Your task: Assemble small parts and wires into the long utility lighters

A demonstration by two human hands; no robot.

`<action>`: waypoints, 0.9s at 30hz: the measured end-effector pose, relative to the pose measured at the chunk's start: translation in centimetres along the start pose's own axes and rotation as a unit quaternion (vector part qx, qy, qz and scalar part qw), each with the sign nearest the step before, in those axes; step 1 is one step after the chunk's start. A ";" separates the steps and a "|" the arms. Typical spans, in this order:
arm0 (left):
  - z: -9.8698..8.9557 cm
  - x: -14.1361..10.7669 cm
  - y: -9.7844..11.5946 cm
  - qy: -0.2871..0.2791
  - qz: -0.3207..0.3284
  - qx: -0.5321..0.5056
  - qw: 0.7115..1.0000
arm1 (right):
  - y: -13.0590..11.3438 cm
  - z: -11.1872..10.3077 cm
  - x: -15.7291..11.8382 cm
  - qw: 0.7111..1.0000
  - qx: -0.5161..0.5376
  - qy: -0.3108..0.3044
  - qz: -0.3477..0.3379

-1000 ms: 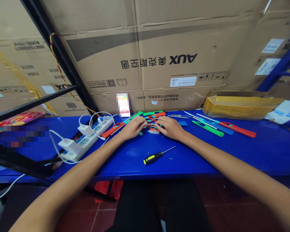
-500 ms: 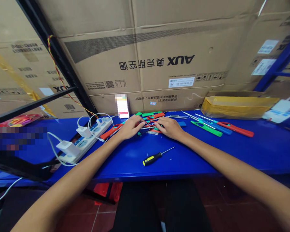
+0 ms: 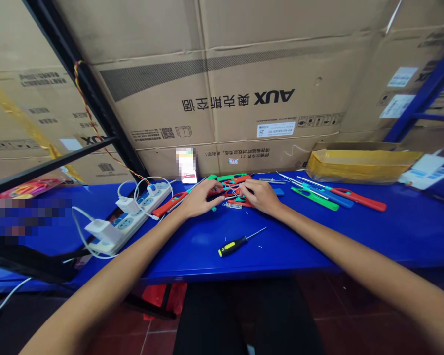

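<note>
Head view: left hand [image 3: 200, 198] has fingers parted; right hand [image 3: 262, 196] bends its fingers narrowly by red pieces [image 3: 244, 178], grip unclear; screwdriver [image 3: 233, 246] at six o'clock on the counter [image 3: 299, 241].

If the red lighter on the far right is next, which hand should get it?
Probably the right hand: it's nearer the red lighter. The left hand looks open but is farther away.

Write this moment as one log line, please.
left hand: open, near coloured pieces | right hand: at coloured pieces, grip unclear | screwdriver: on blue table, untouched
</note>
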State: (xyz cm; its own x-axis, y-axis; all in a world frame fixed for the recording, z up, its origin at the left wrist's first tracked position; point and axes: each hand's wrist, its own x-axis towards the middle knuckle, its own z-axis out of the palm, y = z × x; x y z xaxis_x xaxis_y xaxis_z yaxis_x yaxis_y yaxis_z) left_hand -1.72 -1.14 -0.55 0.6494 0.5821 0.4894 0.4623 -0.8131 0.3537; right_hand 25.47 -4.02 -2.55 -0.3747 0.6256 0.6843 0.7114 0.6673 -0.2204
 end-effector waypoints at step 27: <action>0.3 0.4 -1.4 0.004 0.070 0.066 0.995 | 0.3 -0.4 0.1 0.998 -0.005 0.049 0.037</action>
State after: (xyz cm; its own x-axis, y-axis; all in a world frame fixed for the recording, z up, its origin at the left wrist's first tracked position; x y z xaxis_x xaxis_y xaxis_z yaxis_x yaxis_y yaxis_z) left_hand -1.96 0.23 -1.08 0.7083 0.4628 0.5330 0.4439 -0.8792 0.1734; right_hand 25.91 -3.93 -2.30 -0.2618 0.6306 0.7306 0.7409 0.6165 -0.2666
